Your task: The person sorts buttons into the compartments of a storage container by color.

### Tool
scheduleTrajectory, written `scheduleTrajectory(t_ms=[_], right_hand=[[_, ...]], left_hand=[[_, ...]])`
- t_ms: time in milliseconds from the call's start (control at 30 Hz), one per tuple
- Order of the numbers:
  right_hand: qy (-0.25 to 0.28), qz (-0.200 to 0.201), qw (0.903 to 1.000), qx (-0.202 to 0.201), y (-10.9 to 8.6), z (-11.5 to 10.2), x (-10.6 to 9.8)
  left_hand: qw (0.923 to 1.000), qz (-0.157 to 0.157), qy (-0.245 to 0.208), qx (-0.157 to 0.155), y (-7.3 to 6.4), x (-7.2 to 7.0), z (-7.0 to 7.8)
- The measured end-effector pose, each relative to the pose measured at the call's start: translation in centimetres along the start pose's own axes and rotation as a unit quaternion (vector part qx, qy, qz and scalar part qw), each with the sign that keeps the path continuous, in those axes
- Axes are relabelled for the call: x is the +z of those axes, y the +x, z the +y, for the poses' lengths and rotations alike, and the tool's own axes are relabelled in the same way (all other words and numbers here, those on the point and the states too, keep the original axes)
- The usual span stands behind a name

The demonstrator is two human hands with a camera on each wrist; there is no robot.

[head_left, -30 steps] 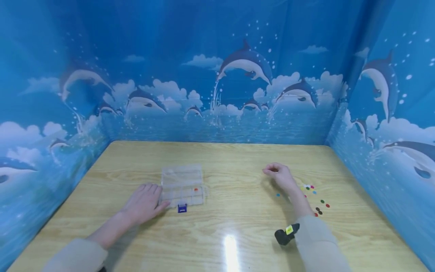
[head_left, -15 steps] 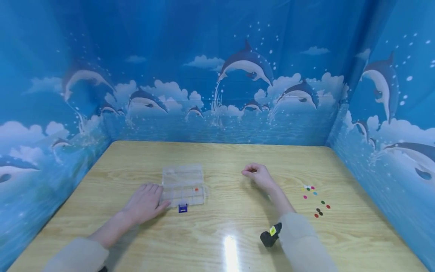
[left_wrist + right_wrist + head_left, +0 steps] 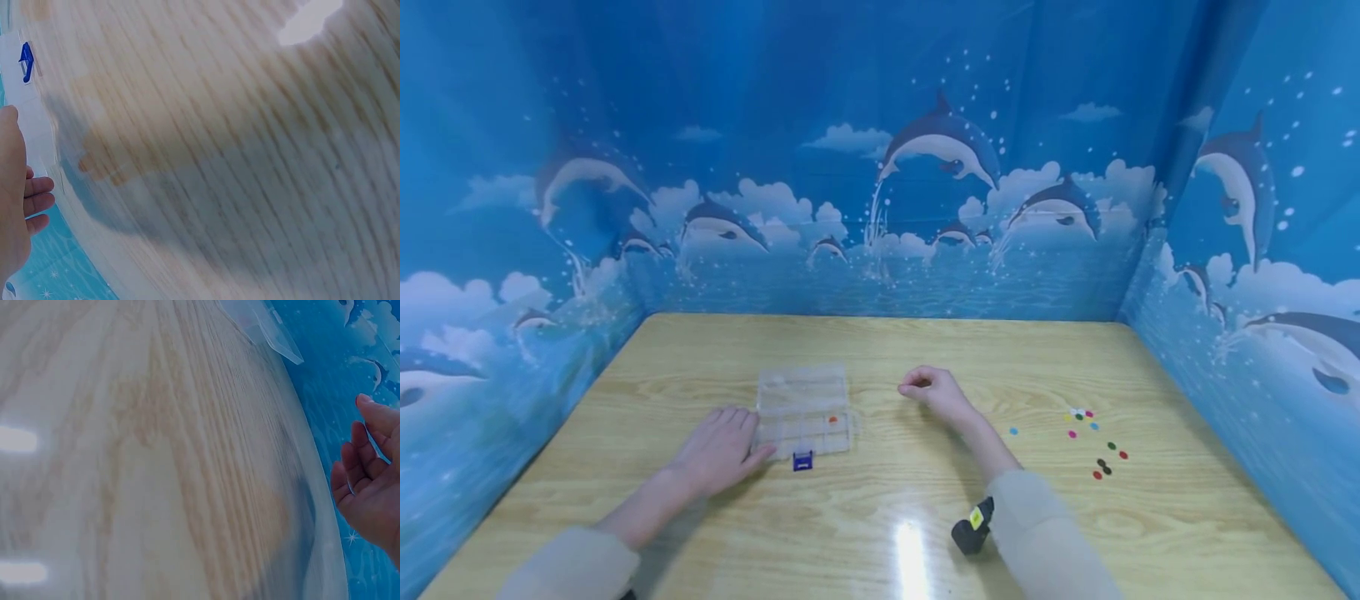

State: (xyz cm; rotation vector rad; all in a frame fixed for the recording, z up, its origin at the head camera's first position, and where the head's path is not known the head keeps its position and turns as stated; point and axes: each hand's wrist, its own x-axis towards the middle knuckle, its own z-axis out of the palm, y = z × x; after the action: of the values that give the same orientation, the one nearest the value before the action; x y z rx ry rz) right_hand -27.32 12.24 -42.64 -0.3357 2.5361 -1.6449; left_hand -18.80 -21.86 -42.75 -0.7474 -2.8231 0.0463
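My left hand (image 3: 718,450) lies with fairly straight fingers against the left side of a clear plastic compartment box (image 3: 827,443), thumb at its front corner. The box's lid (image 3: 802,388) is raised back, and a blue latch (image 3: 802,460) sits at the front. One orange-red disc (image 3: 832,419) is in a right-hand compartment. To the right of the box, my right hand (image 3: 938,393) is above the table, thumb and forefinger brought together. A trace of red shows at the thumb tip in the right wrist view, seemingly a small red disc (image 3: 359,400), mostly hidden.
Several small coloured discs (image 3: 1094,427) are scattered at the right of the wooden table (image 3: 880,508). A lone blue disc (image 3: 1013,431) lies nearer the right forearm. A dolphin-printed curtain (image 3: 820,275) borders the table's back and sides.
My right hand has moved left across the table toward the box, keeping its pinch. The blue disc is seen again behind the forearm. The left hand and box stay put.
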Motion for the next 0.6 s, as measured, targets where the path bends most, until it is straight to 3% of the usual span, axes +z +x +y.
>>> scheduleTrajectory(t_ms=[267, 600], right_hand=[[0.003, -0.012, 0.9997, -0.023, 0.4, -0.4, 1.3], [0.019, -0.033, 0.999, -0.021, 0.4, -1.6, 3.2]], left_hand=[[0.9999, -0.01, -0.002, -0.007, 0.0, -0.1, 0.2], [0.9999, -0.013, -0.005, -0.01, 0.0, -0.1, 0.3]])
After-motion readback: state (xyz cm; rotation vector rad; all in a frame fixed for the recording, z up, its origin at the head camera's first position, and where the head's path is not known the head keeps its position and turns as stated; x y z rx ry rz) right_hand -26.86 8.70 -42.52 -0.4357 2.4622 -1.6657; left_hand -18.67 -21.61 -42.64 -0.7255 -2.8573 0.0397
